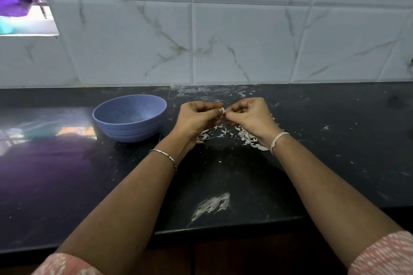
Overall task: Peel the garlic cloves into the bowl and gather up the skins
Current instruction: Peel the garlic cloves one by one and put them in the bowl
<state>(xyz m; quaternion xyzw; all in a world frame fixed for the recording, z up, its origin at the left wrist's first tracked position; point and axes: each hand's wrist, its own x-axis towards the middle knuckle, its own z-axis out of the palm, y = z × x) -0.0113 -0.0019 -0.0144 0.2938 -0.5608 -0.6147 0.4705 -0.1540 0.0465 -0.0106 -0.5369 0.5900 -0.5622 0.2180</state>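
Peeling at the dark table (324, 163), we hold a garlic clove (222, 111) in the air just to the right of the blue bowl (134, 131). Our left hand (196, 116), the nearer to the bowl, has a narrow grip, with thumb and curled fingers pinching the clove. Our right hand (250, 114), farther from the bowl, pinches the clove's other end in an equally tight grip. Pale skins (248, 137) lie scattered on the table right of the bowl, beneath both hands.

Dim, bluish light; window (24, 6) glare upper left mirrored on glossy countertop (44, 140); edges bowed
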